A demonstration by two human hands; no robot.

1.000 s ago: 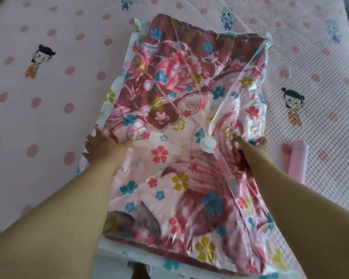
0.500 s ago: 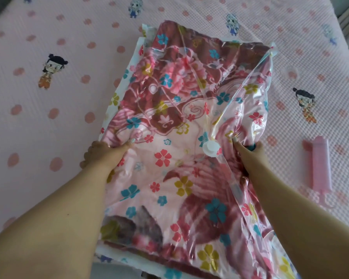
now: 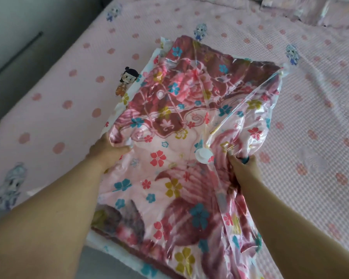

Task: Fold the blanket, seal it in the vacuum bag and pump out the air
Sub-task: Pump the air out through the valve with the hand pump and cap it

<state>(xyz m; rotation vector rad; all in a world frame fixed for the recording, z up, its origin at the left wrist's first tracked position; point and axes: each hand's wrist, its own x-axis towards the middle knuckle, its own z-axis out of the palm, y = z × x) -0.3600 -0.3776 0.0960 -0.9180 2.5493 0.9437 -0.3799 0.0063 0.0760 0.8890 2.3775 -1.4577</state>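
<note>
A clear vacuum bag [image 3: 256, 109] printed with small flowers lies on the bed, and the folded pink and maroon blanket [image 3: 169, 109] sits inside it. A round white valve [image 3: 203, 155] is set in the bag's top face near the middle. My left hand [image 3: 106, 152] grips the bag's left side edge. My right hand [image 3: 244, 166] pinches the bag's right side just right of the valve, fingers closed on the plastic. The bag's near end hangs at the bed's front edge.
The bed wears a pink dotted sheet [image 3: 314, 117] with cartoon figures. More pink bedding [image 3: 310, 11] is piled at the far right. A grey floor [image 3: 18, 43] runs along the bed's left side.
The view has swung left, and the pink pump at the right has gone out of sight. The bag has slid left on the sheet, toward the cartoon figure. Both hands keep their grip.
</note>
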